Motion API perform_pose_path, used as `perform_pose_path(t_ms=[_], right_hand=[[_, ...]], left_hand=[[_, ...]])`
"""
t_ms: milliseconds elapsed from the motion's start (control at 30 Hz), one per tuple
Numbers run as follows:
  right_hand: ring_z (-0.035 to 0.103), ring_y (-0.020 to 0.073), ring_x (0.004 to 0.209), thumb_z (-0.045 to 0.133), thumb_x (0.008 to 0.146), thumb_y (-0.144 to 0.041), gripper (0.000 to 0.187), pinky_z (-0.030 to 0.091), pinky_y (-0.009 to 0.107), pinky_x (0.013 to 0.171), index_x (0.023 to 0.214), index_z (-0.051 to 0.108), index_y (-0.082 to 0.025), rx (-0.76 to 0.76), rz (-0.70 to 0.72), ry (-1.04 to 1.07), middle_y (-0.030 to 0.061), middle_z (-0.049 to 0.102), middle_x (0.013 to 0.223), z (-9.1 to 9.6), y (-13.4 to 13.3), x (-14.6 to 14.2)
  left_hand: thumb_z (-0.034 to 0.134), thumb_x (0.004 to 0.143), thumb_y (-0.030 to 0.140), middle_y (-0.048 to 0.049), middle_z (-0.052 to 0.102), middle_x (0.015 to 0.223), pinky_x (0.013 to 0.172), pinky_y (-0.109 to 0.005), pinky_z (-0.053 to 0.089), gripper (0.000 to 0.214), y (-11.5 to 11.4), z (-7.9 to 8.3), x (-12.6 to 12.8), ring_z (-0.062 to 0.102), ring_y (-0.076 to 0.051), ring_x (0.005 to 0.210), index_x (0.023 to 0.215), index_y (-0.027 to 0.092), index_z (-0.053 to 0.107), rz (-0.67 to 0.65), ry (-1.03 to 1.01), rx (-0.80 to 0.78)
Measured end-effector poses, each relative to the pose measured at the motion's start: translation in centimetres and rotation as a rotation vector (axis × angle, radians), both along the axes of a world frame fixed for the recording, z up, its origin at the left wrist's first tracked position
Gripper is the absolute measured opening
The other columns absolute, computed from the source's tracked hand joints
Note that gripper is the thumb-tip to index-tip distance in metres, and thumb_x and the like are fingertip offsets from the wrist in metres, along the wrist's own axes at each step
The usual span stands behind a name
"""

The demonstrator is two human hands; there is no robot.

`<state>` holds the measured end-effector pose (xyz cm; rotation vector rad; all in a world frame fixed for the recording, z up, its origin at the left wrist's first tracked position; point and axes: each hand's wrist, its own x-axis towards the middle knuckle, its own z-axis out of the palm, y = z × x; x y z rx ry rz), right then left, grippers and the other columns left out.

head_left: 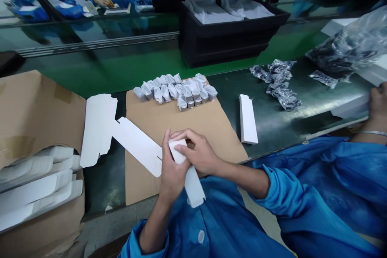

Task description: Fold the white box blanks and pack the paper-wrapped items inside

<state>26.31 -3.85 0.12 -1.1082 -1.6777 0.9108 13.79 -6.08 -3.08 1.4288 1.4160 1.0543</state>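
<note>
A slim white carton [193,187] is held between both hands near the table's front edge, tilted with its lower end toward my body. My left hand [173,171] wraps round its left side. From the right, my right hand [201,153] grips the upper end, its thumb lying across the white face. Fingers cover part of that end, so I cannot tell how it is closed. Beneath them lies a brown cardboard sheet [193,123]. A flat white carton blank [140,141] rests partly on the sheet, just left of my left hand.
Several small wrapped pieces [172,90] stand along the sheet's far edge. A white carton [248,120] lies to the right, near bagged dark parts [279,80]. At left are stacked blanks [99,129] and a cardboard box [42,105]. A co-worker's hand [377,107] shows at far right.
</note>
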Motion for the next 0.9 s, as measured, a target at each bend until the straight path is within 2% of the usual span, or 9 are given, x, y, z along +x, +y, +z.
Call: perform_pose_path(t_ms=[133,233,267,333,433,567,733,800,900], right_hand=[[0.061,0.0249,0.113,0.049,0.100,-0.028,0.028,0.052,0.038,0.088,0.124,0.058,-0.016,0.121,-0.055,-0.732,0.0123,0.068,0.121,2.6,5.1,1.1],[0.059,0.0308,0.109,0.037,0.098,-0.009,0.032,0.048,0.042,0.083,0.120,0.061,-0.009,0.243,-0.106,-1.138,0.0193,0.067,0.112,3.5,8.6,1.6],[0.058,0.0311,0.108,0.035,0.094,-0.003,0.035,0.047,0.043,0.083,0.114,0.063,-0.008,0.259,-0.055,-1.174,0.0202,0.067,0.112,3.3,9.5,1.5],[0.055,0.0306,0.111,0.034,0.090,0.003,0.038,0.044,0.043,0.088,0.104,0.066,-0.009,0.291,0.057,-1.202,0.0197,0.065,0.116,2.8,10.9,1.3],[0.050,0.0286,0.116,0.033,0.092,0.001,0.036,0.040,0.041,0.094,0.097,0.066,-0.013,0.330,0.184,-1.220,0.0165,0.065,0.118,2.8,11.5,1.0],[0.055,0.0252,0.107,0.038,0.098,-0.013,0.026,0.040,0.036,0.086,0.112,0.061,-0.014,0.312,0.219,-1.177,0.0125,0.065,0.117,5.4,9.6,3.6],[0.063,0.0196,0.085,0.063,0.091,-0.029,0.021,0.040,0.027,0.071,0.109,0.066,-0.020,-0.160,0.467,-1.073,0.0038,0.071,0.098,6.5,6.7,10.0],[0.063,0.0219,0.094,0.063,0.091,-0.027,0.028,0.043,0.029,0.077,0.118,0.065,-0.020,-0.184,0.271,-1.048,0.0063,0.071,0.109,5.4,5.5,11.4],[0.062,0.0271,0.102,0.054,0.097,-0.031,0.039,0.045,0.036,0.081,0.134,0.057,-0.018,-0.044,-0.253,-1.059,0.0124,0.068,0.119,2.9,2.9,11.5]], left_hand=[[0.052,0.097,0.043,-0.0142,0.035,0.160,0.115,-0.046,0.041,0.072,1.6,-1.0,-0.5,0.040,-0.028,0.146,0.157,0.026,0.017,0.142,-0.067,0.026],[0.052,0.096,0.028,-0.0143,0.013,0.168,0.124,-0.054,0.022,0.078,1.7,-0.4,-2.3,0.014,-0.031,0.155,0.160,0.025,0.007,0.173,0.240,0.322],[0.050,0.095,0.020,-0.0128,0.013,0.169,0.125,-0.055,0.019,0.078,1.4,0.0,-3.0,0.012,-0.030,0.156,0.160,0.026,0.008,0.078,0.398,0.448],[0.042,0.091,0.005,-0.0089,0.025,0.166,0.124,-0.054,0.021,0.077,0.9,0.5,-4.4,0.018,-0.027,0.155,0.159,0.030,0.016,-0.299,0.687,0.628],[0.040,0.088,-0.001,-0.0048,0.041,0.159,0.123,-0.052,0.025,0.073,0.4,0.8,-5.4,0.029,-0.026,0.151,0.153,0.031,0.034,-0.778,0.922,0.688],[0.043,0.094,0.009,-0.0055,0.057,0.144,0.120,-0.055,0.029,0.052,1.3,0.8,-4.7,0.047,-0.027,0.138,0.142,0.028,0.050,-0.742,1.023,0.692],[0.042,0.096,0.014,-0.0138,0.064,0.131,0.115,-0.057,0.035,0.047,2.6,1.5,-2.9,0.056,-0.032,0.123,0.141,0.015,0.052,-0.517,1.116,0.653],[0.045,0.095,0.016,-0.0173,0.061,0.135,0.115,-0.060,0.033,0.048,2.9,1.7,-2.4,0.054,-0.035,0.127,0.143,0.012,0.050,-0.525,1.125,0.647],[0.049,0.094,0.018,-0.0182,0.052,0.146,0.116,-0.062,0.030,0.051,3.2,1.7,-1.8,0.044,-0.037,0.138,0.145,0.017,0.048,-0.642,1.042,0.661]])
